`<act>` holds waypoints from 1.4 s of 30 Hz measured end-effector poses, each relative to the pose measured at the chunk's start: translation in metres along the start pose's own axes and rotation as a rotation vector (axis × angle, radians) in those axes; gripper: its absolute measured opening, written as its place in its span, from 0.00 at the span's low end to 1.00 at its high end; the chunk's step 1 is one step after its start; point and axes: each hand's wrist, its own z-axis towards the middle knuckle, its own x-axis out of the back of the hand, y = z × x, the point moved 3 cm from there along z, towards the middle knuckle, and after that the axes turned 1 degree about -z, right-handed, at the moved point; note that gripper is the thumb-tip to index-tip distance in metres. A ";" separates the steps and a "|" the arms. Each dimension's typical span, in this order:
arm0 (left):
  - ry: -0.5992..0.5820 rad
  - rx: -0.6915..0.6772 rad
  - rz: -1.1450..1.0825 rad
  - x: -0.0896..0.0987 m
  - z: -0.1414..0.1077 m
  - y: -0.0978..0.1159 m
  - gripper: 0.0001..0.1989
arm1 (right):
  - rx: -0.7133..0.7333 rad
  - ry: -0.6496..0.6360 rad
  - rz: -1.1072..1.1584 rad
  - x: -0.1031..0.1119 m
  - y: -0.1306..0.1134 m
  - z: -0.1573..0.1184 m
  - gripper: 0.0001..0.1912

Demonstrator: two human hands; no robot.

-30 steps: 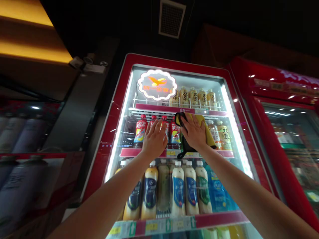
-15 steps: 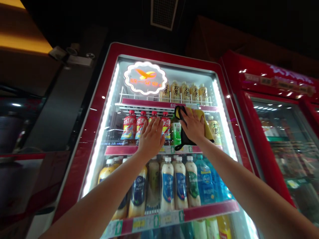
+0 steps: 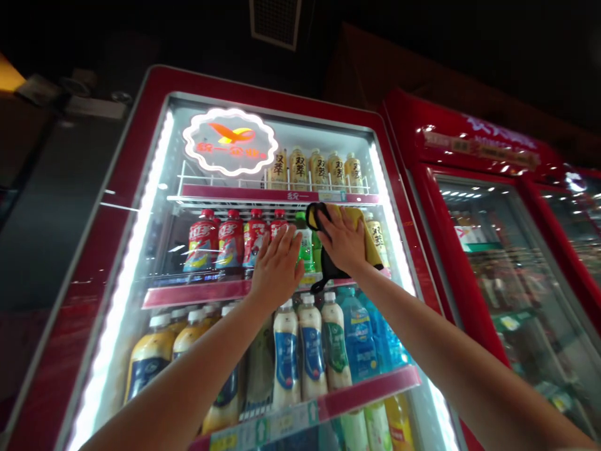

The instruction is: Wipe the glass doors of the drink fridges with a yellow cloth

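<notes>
A yellow and black cloth point(image 3: 372, 241) lies against the glass door of a red-framed drinks cooler point(image 3: 197, 80). My right hand point(image 3: 345, 243) presses flat on the cloth with its fingers spread, and black edging loops out past the fingertips. To its left, my left hand point(image 3: 278, 266) rests with outstretched fingers at the glass, holding nothing. Behind the door, red-capped bottles point(image 3: 203, 241) stand on the shelf at hand height. White-capped bottles point(image 3: 286, 354) are on the shelf below, partly hidden by my left forearm.
A glowing scalloped sign point(image 3: 230, 143) is at the door's upper left. Another red cooler point(image 3: 422, 213) stands close on the right. A ceiling vent point(image 3: 275, 22) is overhead, and a camera-like fixture point(image 3: 40, 89) hangs at the upper left.
The view has shifted to the right, so the cooler appears further left and larger. Both hands remain at the glass, with my right hand still on the cloth.
</notes>
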 end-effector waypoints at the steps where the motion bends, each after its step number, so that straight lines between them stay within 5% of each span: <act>1: 0.006 -0.005 0.001 -0.004 0.004 0.006 0.27 | 0.013 -0.014 -0.001 0.001 0.007 0.009 0.28; 5: 0.030 0.010 0.009 -0.012 0.006 0.019 0.28 | -0.147 -0.011 -0.014 0.003 0.068 0.019 0.29; 9: 0.034 0.013 -0.019 -0.011 0.000 0.023 0.29 | -0.367 0.077 0.000 0.001 0.093 -0.019 0.30; 11: 0.046 0.028 -0.026 -0.013 0.003 0.027 0.29 | -0.342 0.065 -0.012 0.001 0.079 -0.034 0.30; 15: 0.054 0.012 -0.052 -0.027 0.023 0.047 0.29 | -0.048 -0.033 -0.029 0.001 0.054 -0.025 0.29; 20: 0.046 -0.030 -0.066 -0.044 0.035 0.079 0.31 | -0.078 -0.028 -0.003 0.006 0.106 0.000 0.29; 25: 0.052 -0.036 -0.039 -0.047 0.030 0.091 0.30 | -0.312 0.015 -0.035 0.003 0.134 -0.049 0.29; 30: 0.096 0.036 -0.075 -0.050 0.033 0.105 0.34 | -0.083 -0.058 -0.025 0.004 0.123 -0.063 0.29; 36: 0.048 -0.037 -0.122 -0.054 0.027 0.127 0.34 | -0.098 -0.130 -0.064 0.010 0.178 -0.030 0.31; 42: -0.076 -0.108 -0.235 -0.062 0.005 0.154 0.35 | -0.073 -0.181 -0.099 0.009 0.187 -0.086 0.31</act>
